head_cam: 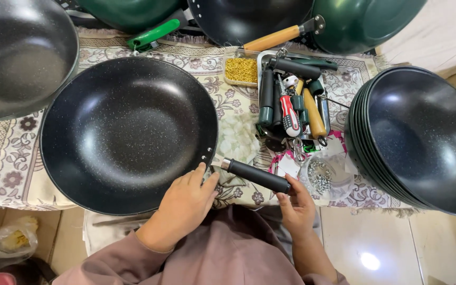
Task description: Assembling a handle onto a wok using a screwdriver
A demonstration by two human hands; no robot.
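Observation:
A large black speckled wok lies open side up on a patterned cloth. My left hand rests on the wok's near rim, fingers pressed where the handle bracket meets the pan. My right hand grips the end of a black handle with a metal collar. The handle points at the wok's rim beside my left fingers.
A stack of black woks stands at the right. More woks sit at the far left and along the top. A metal tray holds handles and a screwdriver. A bag of small metal parts lies near my right hand.

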